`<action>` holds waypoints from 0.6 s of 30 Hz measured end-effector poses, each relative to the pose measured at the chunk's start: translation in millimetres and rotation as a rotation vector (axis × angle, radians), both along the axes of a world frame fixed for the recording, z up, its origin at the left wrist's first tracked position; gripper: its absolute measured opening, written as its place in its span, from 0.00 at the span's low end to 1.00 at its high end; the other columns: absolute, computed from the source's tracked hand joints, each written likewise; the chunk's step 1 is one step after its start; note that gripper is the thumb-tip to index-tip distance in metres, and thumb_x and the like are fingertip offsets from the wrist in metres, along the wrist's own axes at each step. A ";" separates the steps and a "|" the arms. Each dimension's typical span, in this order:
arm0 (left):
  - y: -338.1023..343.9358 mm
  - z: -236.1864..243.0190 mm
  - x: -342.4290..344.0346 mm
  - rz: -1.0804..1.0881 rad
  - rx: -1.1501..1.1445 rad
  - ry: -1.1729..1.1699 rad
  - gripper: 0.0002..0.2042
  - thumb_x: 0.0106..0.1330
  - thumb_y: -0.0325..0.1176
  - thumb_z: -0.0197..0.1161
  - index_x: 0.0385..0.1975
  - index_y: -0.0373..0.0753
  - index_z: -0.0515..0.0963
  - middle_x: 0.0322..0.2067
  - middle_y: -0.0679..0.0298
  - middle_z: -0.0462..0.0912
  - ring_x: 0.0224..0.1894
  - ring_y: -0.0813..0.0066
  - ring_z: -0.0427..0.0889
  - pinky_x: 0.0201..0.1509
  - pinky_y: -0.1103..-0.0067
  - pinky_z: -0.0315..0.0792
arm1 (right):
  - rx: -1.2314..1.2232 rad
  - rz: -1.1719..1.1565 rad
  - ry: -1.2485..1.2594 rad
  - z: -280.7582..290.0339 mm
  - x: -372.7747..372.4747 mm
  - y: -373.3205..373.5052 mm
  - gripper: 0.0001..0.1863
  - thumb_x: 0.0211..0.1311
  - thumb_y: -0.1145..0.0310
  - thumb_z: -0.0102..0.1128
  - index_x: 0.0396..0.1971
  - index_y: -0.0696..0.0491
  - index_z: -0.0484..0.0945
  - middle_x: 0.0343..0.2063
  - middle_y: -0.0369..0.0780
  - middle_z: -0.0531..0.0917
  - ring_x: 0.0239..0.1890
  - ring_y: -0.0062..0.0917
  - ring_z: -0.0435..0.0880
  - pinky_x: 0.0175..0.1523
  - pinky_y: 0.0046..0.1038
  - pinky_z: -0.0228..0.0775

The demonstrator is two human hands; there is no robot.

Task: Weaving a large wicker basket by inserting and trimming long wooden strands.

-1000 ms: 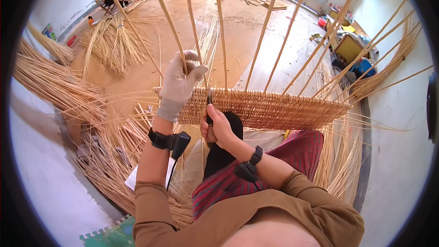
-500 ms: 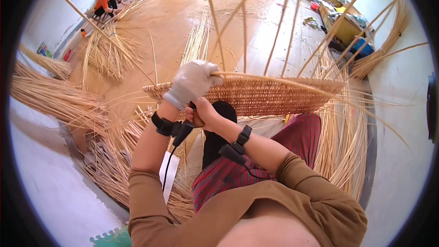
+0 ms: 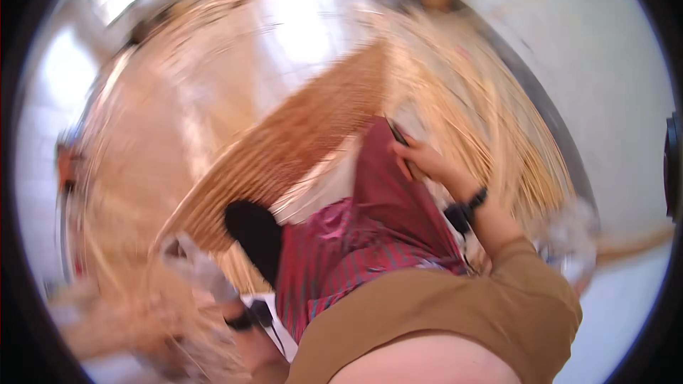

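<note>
A long woven wicker panel lies slantwise in front of me, its near left end low and its far end up by my knee. My left hand, in a pale glove, is at that near left end; motion blur hides its fingers and whether it grips the rim. My bare right hand is closed around a slim dark tool, whose tip points up and left past my knee. The kind of tool does not show clearly. Red striped cloth covers my lap, beside a dark shoe against the panel.
Long loose wicker rods cover the floor on my right, along the wall. More blurred rods lie low on the left. A person in orange is at the far left. A whitish plastic-like bundle sits by my right elbow.
My view has swung to the right and blurred. My hands, close together before, are now far apart: left at the panel's near end, right by my knee. The panel now slants.
</note>
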State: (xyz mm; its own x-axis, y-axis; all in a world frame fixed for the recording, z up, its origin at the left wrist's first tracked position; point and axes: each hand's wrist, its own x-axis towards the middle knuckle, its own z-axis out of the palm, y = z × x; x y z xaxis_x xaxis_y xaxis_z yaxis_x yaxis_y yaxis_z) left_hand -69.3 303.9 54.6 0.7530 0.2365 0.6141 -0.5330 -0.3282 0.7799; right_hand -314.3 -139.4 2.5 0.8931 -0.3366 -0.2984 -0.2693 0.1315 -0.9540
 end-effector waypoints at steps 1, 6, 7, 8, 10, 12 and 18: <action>6.3 -16.4 -12.6 -0.196 0.164 0.125 0.12 0.74 0.34 0.66 0.49 0.35 0.76 0.45 0.60 0.78 0.47 0.68 0.76 0.56 0.70 0.73 | -0.096 -0.105 0.138 -46.0 -13.9 -32.6 0.20 0.79 0.50 0.54 0.50 0.54 0.73 0.21 0.37 0.80 0.17 0.18 0.75 0.20 0.23 0.65; -82.0 -31.9 -68.2 -0.626 1.450 -0.168 0.34 0.61 0.56 0.70 0.65 0.46 0.75 0.54 0.54 0.85 0.72 0.44 0.67 0.81 0.42 0.40 | -0.040 -0.489 0.598 -293.3 -184.8 -43.1 0.23 0.69 0.51 0.60 0.28 0.59 0.81 0.20 0.41 0.82 0.20 0.31 0.80 0.27 0.40 0.72; -108.9 -37.9 -74.3 -0.714 1.596 -0.128 0.31 0.61 0.53 0.70 0.63 0.46 0.77 0.50 0.54 0.87 0.68 0.47 0.72 0.82 0.44 0.40 | 0.061 -0.330 0.745 -338.3 -241.0 -20.1 0.22 0.67 0.51 0.63 0.30 0.58 0.84 0.21 0.41 0.83 0.20 0.31 0.79 0.29 0.41 0.73; -120.4 -30.7 -78.0 -0.703 1.763 -0.048 0.28 0.62 0.49 0.70 0.60 0.46 0.79 0.46 0.54 0.88 0.65 0.50 0.77 0.82 0.46 0.40 | 0.166 -0.243 0.734 -352.9 -244.5 8.0 0.19 0.66 0.52 0.63 0.35 0.56 0.86 0.24 0.42 0.85 0.24 0.31 0.81 0.31 0.41 0.74; -117.4 -33.3 -64.8 -0.690 1.830 0.079 0.23 0.62 0.45 0.70 0.56 0.46 0.81 0.42 0.54 0.89 0.59 0.52 0.81 0.80 0.49 0.48 | 0.215 -0.028 0.931 -378.4 -238.1 70.5 0.21 0.68 0.50 0.61 0.47 0.51 0.88 0.42 0.45 0.90 0.41 0.34 0.87 0.46 0.40 0.79; -96.3 -29.7 -38.0 -0.656 1.880 0.223 0.19 0.62 0.41 0.69 0.52 0.45 0.83 0.39 0.54 0.89 0.53 0.54 0.85 0.78 0.52 0.56 | 0.271 0.156 0.866 -385.0 -222.8 109.9 0.27 0.67 0.44 0.63 0.50 0.53 0.86 0.43 0.44 0.90 0.38 0.33 0.87 0.44 0.39 0.78; -76.7 -14.3 6.0 -0.386 1.259 0.250 0.10 0.71 0.26 0.62 0.49 0.35 0.82 0.46 0.52 0.86 0.47 0.55 0.85 0.58 0.66 0.77 | -0.280 -0.318 0.763 -391.9 -250.3 106.1 0.18 0.62 0.62 0.61 0.47 0.56 0.85 0.47 0.51 0.88 0.47 0.45 0.87 0.50 0.49 0.78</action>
